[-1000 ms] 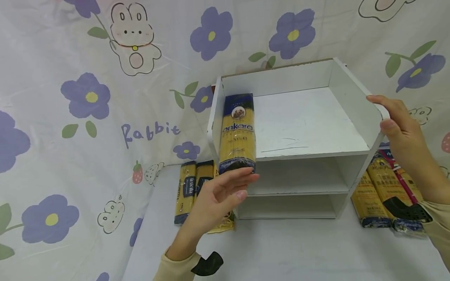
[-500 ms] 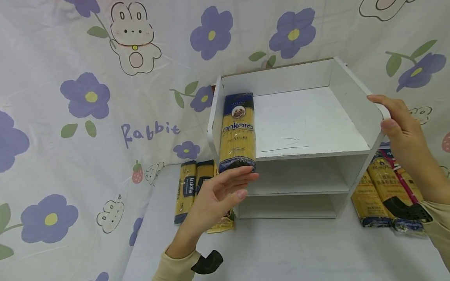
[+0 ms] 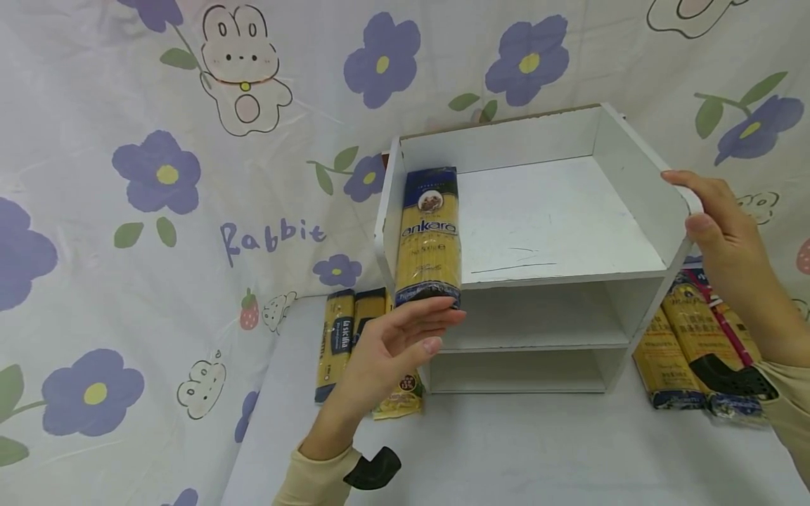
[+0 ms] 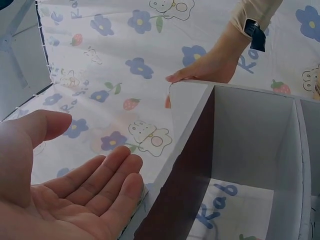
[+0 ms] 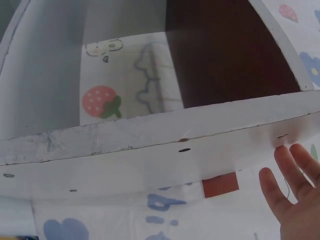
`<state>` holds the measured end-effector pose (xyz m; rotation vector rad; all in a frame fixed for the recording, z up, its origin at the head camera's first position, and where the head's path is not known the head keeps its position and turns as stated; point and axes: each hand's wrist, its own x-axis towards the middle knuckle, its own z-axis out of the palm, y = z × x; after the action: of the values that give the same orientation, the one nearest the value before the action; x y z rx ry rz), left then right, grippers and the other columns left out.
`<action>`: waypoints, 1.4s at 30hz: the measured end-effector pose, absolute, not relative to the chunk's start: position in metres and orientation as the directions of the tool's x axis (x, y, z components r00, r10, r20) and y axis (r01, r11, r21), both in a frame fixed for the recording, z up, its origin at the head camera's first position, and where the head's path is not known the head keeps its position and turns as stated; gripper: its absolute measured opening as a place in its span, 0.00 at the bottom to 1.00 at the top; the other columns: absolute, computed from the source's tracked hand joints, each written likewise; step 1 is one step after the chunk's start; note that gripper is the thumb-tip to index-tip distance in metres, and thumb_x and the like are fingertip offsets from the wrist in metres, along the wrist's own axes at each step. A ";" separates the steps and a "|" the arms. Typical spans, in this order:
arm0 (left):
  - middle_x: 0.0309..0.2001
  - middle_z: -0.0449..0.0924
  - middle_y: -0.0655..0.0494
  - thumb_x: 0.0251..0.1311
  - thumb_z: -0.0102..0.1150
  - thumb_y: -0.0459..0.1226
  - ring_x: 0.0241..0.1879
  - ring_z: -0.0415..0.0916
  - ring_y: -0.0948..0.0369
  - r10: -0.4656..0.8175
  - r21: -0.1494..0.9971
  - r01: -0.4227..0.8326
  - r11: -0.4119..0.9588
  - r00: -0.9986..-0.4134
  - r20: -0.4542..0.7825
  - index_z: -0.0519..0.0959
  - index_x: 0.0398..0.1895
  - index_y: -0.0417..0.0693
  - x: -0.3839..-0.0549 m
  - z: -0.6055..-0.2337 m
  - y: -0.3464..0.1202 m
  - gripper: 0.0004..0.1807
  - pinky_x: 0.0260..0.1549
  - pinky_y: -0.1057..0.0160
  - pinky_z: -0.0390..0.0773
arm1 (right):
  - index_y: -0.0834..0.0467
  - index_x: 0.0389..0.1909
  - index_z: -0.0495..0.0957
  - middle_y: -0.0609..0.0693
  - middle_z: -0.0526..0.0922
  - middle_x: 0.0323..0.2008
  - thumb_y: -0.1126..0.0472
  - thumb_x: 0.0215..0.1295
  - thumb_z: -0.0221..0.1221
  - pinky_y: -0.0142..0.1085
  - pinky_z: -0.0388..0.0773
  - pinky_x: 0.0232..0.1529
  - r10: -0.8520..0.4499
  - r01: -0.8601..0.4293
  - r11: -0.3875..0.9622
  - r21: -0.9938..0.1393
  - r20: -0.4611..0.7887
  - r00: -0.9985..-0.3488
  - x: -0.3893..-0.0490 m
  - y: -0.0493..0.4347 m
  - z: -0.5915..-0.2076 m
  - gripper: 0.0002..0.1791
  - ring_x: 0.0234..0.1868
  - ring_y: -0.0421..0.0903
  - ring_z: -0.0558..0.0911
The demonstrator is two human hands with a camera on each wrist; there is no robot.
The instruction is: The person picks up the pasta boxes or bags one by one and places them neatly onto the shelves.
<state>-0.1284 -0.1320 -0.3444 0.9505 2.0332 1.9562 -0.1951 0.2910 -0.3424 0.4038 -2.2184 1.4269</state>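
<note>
A yellow and blue pack of spaghetti (image 3: 429, 242) lies on the top tier of a white shelf unit (image 3: 538, 218), along its left side panel. The straight fingers of my left hand (image 3: 401, 344) touch the pack's near end from below, the thumb held apart. In the left wrist view the palm of the left hand (image 4: 90, 200) faces up beside the shelf's edge. At the upper front corner of the right side panel, my right hand (image 3: 728, 232) grips the edge with thumb and fingers. In the right wrist view, fingertips (image 5: 282, 155) meet the panel's outer face.
Several more spaghetti packs (image 3: 333, 348) lie on the white table (image 3: 538, 450) left of the shelf, partly behind my left arm. Others (image 3: 671, 351) lie to the right, partly behind my right wrist. A patterned curtain (image 3: 253, 176) hangs behind. Two lower tiers face the front.
My left hand has shifted very slightly upward against the end of the spaghetti pack, showing more of a pack behind it. The right hand keeps its place on the shelf.
</note>
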 end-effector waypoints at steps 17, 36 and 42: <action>0.50 0.86 0.60 0.71 0.54 0.36 0.49 0.84 0.63 0.572 0.881 0.408 -0.238 -0.675 0.467 0.75 0.59 0.34 -0.134 -0.347 -0.165 0.19 0.51 0.61 0.83 | 0.50 0.72 0.65 0.32 0.67 0.61 0.55 0.77 0.49 0.28 0.64 0.66 0.001 -0.497 0.420 -0.759 0.548 -0.837 -0.195 0.291 -0.341 0.25 0.61 0.34 0.66; 0.40 0.86 0.60 0.65 0.49 0.23 0.39 0.83 0.65 0.208 0.788 0.587 -0.187 -0.760 0.616 0.79 0.55 0.41 -0.161 -0.407 -0.251 0.18 0.41 0.68 0.83 | 0.50 0.73 0.64 0.32 0.66 0.61 0.54 0.77 0.49 0.35 0.60 0.72 0.002 -0.482 0.403 -0.778 0.527 -0.850 -0.193 0.290 -0.342 0.26 0.62 0.34 0.65; 0.40 0.86 0.61 0.66 0.50 0.23 0.40 0.82 0.65 0.137 0.875 0.478 -0.078 -0.864 0.484 0.75 0.57 0.31 -0.175 -0.451 -0.283 0.17 0.40 0.69 0.82 | 0.50 0.73 0.64 0.32 0.66 0.61 0.55 0.77 0.49 0.32 0.61 0.69 0.002 -0.484 0.400 -0.779 0.529 -0.849 -0.194 0.290 -0.341 0.25 0.62 0.34 0.64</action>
<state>-0.1748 -0.2828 -0.4510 0.7857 2.2793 2.3787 -0.1935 0.2896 -0.3406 0.4121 -2.2119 1.4497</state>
